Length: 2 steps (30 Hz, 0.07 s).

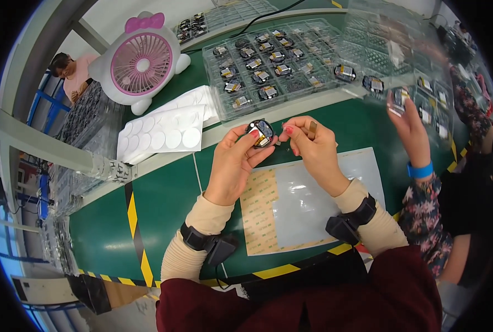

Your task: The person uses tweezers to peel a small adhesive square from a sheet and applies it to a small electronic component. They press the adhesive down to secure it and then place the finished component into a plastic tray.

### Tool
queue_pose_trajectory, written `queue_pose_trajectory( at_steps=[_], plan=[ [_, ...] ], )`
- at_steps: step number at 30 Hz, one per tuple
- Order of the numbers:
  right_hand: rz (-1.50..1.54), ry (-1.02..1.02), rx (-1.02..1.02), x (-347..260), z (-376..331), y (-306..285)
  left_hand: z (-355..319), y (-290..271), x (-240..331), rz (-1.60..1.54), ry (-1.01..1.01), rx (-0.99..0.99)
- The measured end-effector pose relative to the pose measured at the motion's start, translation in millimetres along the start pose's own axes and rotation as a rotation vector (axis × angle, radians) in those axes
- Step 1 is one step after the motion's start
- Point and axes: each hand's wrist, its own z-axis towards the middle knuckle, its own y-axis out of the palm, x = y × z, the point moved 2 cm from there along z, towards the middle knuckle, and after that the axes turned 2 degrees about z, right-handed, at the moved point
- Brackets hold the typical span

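Observation:
A small round black electronic module (263, 131) with silver and yellow parts sits in my left hand (228, 169), its thumb pressed on the face. Just to the right, my right hand (317, 157) has thumb and forefinger pinched together close to the module's edge; what lies between them is too small to make out. Below both hands, a sheet of adhesive pieces on patterned yellowish backing (260, 216), partly covered by a glossy pale film (307, 213), lies on the green table (163, 221).
A clear compartment tray (224, 113) of similar modules stands beyond my hands. Right of it, a co-worker's hand (409, 133) holds another, blurred module tray (390, 55). White sheets of round stickers (160, 135) and a pink-and-white fan (141, 63) are at the left, near a metal frame bar (47, 144).

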Motion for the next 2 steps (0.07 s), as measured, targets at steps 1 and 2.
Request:
queue_pose_trajectory(
  at_steps=[1,2],
  plan=[
    [0.010,0.015,-0.005,-3.6,1.4,0.1,0.4,2.3,2.2,0.000,-0.010,0.007],
    [-0.001,0.041,-0.019,-6.9,2.9,0.0,1.2,4.3,4.2,0.000,-0.020,0.015]
  ],
)
